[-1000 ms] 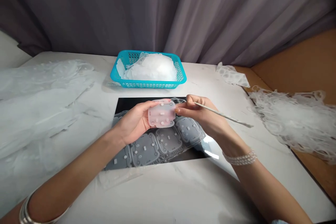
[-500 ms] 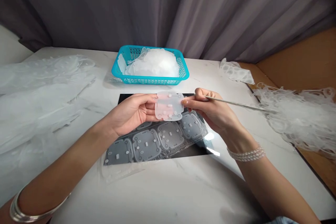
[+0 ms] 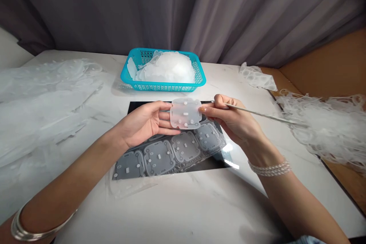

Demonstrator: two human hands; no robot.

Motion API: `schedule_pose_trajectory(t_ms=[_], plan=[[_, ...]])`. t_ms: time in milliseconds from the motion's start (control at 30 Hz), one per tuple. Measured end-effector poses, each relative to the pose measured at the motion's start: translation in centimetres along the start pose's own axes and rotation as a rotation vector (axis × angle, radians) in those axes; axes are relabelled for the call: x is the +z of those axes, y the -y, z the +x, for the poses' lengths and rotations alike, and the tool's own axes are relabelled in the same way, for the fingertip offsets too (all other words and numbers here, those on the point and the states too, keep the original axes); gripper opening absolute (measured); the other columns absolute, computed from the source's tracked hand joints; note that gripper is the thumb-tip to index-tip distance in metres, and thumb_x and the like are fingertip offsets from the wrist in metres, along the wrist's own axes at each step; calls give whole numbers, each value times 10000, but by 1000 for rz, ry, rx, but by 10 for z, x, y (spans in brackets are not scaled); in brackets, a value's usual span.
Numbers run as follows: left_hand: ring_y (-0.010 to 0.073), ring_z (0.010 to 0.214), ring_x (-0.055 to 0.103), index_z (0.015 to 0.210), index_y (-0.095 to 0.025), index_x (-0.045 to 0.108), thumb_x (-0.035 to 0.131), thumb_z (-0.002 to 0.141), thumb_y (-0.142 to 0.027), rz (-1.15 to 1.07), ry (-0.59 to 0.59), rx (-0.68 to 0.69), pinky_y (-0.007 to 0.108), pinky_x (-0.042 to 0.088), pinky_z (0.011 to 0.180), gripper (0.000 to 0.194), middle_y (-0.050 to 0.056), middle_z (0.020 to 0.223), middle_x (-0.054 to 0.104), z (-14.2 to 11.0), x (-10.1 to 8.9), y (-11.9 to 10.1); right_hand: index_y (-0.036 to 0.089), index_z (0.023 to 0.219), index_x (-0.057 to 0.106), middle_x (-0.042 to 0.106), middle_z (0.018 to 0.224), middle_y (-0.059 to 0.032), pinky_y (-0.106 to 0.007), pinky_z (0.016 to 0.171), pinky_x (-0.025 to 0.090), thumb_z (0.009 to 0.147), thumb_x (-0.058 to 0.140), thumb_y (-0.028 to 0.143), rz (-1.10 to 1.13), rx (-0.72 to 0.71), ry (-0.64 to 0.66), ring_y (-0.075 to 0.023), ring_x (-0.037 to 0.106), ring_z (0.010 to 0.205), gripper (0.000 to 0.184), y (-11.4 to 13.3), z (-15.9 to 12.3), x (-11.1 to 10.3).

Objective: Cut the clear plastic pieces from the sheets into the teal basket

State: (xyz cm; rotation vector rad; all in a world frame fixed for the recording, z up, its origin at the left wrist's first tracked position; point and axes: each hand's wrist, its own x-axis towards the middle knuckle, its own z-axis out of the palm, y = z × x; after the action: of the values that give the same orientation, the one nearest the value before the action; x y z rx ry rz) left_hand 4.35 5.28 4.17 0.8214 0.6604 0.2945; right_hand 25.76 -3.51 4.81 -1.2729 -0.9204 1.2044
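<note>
A translucent, rounded-square silicone-like pad [image 3: 185,113] with small raised dots and slots is held up between both hands. My left hand [image 3: 147,124] has its thumb at the pad's left edge, with slightly spread fingers reaching behind it. My right hand [image 3: 228,112] pinches the right edge between thumb and finger. A thin grey rod [image 3: 257,113] is also tucked in the right hand, its far end reaching over the pile at right. Underneath lies a clear sheet of similar pads [image 3: 159,157] on a black mat [image 3: 200,164], partly hidden by the hands.
A turquoise basket [image 3: 166,87] heaped with translucent pads [image 3: 171,66] stands at the back. Stacked clear sheets [image 3: 42,103] cover the left. Stringy cut-out scraps [image 3: 334,126] are piled at right, with a smaller perforated scrap [image 3: 257,77] behind them. Grey curtain [image 3: 128,11] hangs behind the table.
The pad has shifted slightly right and up with my right hand. My left fingers have spread a little and cover less of the pad's back.
</note>
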Motion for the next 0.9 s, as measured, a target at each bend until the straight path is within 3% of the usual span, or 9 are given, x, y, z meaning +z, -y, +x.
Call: schedule_pose_trajectory(t_ms=[67,133,200,267,367,500,900], plan=[[377,1058,686,1183,-114,657,516,905,-475,-14,11,-80,525,512,968,477,207,1171,704,4,-7,1,214,615,294,721,761,-14,-235,436,333,723,823,237,-45,-31,-32,-65,501,473,540,1,-1,1],[385,1055,685,1152,-117,667,526,903,-513,-41,-12,-95,524,514,967,488,209,1203,688,8,-12,3,215,613,308,738,834,-36,-242,428,374,720,824,289,-98,-58,-34,-96,577,495,532,3,-4,3],[345,1077,683,1106,-112,686,591,902,-385,-55,-69,-30,481,526,977,353,192,1199,693,10,-15,4,214,601,324,751,900,-60,-278,554,503,738,806,318,-148,-81,7,-165,684,652,511,5,-7,5],[267,1086,684,1117,-122,693,650,861,-187,-31,-142,68,395,527,1001,267,148,1182,708,11,-15,5,215,592,335,761,936,-77,-336,746,556,771,772,315,-196,-97,55,-216,715,825,483,7,-8,6],[173,1039,694,1252,-188,646,681,787,-31,32,-220,172,293,523,1004,493,79,1177,718,9,-13,3,216,592,349,771,951,-83,-373,881,540,810,720,268,-237,-112,90,-236,708,954,434,6,-7,3],[173,1046,692,1377,-240,554,715,760,-35,94,-235,209,292,534,987,669,73,1171,721,6,-12,1,217,590,358,775,947,-75,-411,934,531,816,689,209,-186,-124,88,-239,709,980,400,-2,-1,-2],[181,1109,664,1316,-261,617,754,759,-69,145,-236,255,240,534,947,605,58,1147,736,4,-14,0,213,583,373,777,908,-65,-418,948,521,778,716,202,-105,-106,71,-249,707,995,394,-6,1,-2]])
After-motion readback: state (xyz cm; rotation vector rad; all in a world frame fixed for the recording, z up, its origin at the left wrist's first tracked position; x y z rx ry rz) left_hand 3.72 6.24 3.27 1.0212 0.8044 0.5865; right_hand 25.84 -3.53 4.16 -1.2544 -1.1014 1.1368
